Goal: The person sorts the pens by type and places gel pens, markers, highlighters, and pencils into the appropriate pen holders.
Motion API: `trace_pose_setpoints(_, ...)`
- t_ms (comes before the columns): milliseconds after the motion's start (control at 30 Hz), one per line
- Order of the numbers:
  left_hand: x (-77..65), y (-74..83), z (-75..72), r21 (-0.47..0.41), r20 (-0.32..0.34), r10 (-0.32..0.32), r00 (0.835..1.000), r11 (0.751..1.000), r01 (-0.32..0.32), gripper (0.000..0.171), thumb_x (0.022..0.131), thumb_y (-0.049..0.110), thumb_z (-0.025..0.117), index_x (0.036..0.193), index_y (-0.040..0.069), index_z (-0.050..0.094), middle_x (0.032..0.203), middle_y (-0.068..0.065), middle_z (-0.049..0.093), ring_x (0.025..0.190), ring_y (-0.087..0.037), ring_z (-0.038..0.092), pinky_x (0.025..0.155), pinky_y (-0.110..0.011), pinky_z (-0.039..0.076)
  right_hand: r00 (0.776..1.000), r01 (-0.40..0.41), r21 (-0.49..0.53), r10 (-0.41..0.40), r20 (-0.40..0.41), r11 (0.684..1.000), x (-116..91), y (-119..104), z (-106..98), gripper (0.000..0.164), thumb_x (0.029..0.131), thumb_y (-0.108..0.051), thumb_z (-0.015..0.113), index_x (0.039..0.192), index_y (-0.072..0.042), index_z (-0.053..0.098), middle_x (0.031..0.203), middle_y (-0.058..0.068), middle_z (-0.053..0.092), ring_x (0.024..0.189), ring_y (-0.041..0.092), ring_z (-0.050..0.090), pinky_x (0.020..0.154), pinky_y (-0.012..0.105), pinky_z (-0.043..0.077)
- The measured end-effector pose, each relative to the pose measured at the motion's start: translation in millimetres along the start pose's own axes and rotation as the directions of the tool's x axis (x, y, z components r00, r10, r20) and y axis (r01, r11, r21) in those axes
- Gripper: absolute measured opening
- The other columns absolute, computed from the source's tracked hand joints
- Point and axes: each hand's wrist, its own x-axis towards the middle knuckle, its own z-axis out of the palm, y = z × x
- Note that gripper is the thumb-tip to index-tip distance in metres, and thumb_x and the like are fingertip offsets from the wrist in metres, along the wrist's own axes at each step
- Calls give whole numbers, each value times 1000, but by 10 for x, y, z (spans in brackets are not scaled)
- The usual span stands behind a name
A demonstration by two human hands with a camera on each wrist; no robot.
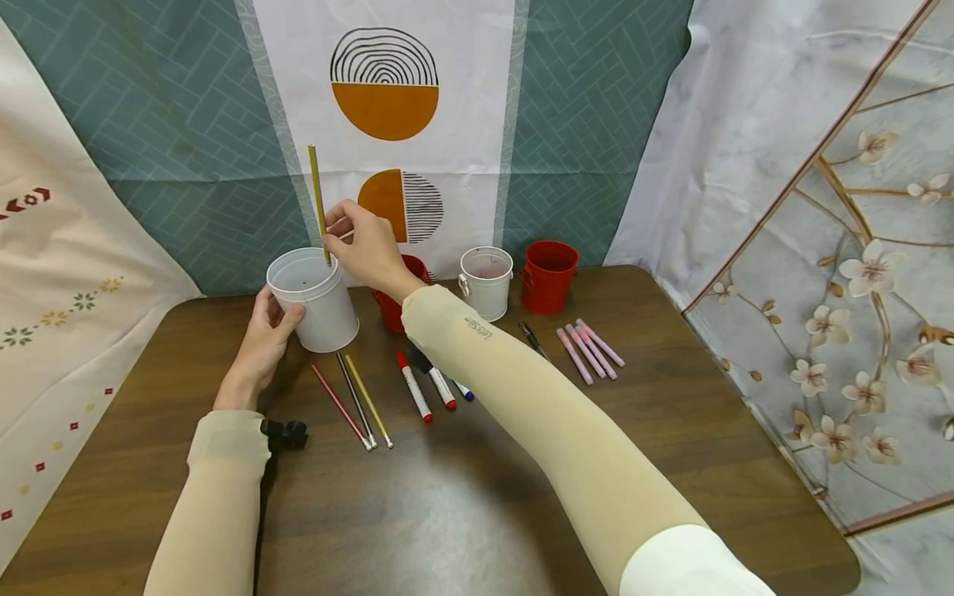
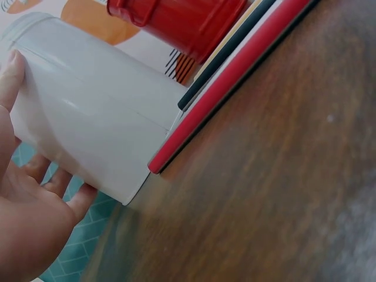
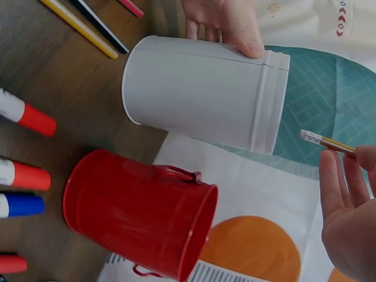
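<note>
My left hand (image 1: pixel 257 343) grips the side of a large white bucket (image 1: pixel 325 314), thumb near the rim and fingers round the far side. The bucket stands on the table. My right hand (image 1: pixel 367 244) pinches a yellow pencil (image 1: pixel 316 186) nearly upright. In the right wrist view, its white eraser (image 3: pixel 309 136) points towards the bucket's mouth, just outside the rim. Three loose pencils lie in front of the bucket: a red pencil (image 1: pixel 337 399), a black pencil (image 1: pixel 354 397) and another yellow pencil (image 1: pixel 369 403).
A red bucket (image 1: pixel 391 314) stands beside the white one, partly behind my right arm. Further right are a small white bucket (image 1: pixel 488 294) and another red bucket (image 1: pixel 550 281). Whiteboard markers (image 1: pixel 414 389), a black pen (image 1: pixel 532 337) and several pink pens (image 1: pixel 574 356) lie in front.
</note>
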Motion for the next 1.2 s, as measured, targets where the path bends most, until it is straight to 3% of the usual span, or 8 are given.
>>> trace_pose_setpoints(267,-36,24,-23,-5,11,11,1000,1000,-11,78,110,22,59,171,26,10,172,-18,18,156,-23,21,133,-43,12,997,-73,41,74,-15,996,5,69,197,16,104,-13,70,119,-11,65,112,5,75,95,13,71,86,13,56)
trace_pose_setpoints(500,-52,-5,-72,-5,3,22,1000,1000,-22,77,110,20,58,171,25,10,172,-19,17,157,-22,20,133,-41,10,998,-70,24,70,-10,997,8,93,329,14,103,-13,70,116,-10,67,109,4,75,93,11,72,84,12,55)
trace_pose_setpoints(900,24,-10,33,-9,19,20,1000,1000,-19,77,110,21,59,170,25,11,172,-17,21,157,-24,22,132,-42,14,997,-71,-57,71,-10,996,59,158,366,8,101,-11,72,109,-10,69,103,3,77,93,9,72,82,13,54)
trace_pose_setpoints(1067,30,-30,23,-19,22,15,1000,1000,-15,77,111,20,58,170,25,10,171,-17,21,156,-24,23,131,-38,18,996,-93,-53,93,11,994,69,181,443,10,101,-12,72,109,-11,69,104,1,78,93,7,71,81,13,54)
trace_pose_setpoints(1200,32,-39,4,-19,18,13,1000,1000,-13,76,111,20,56,170,25,9,170,-16,20,157,-25,20,132,-42,13,994,-101,-34,103,35,994,65,210,505,12,101,-14,72,112,-11,68,104,0,77,92,6,69,79,12,53)
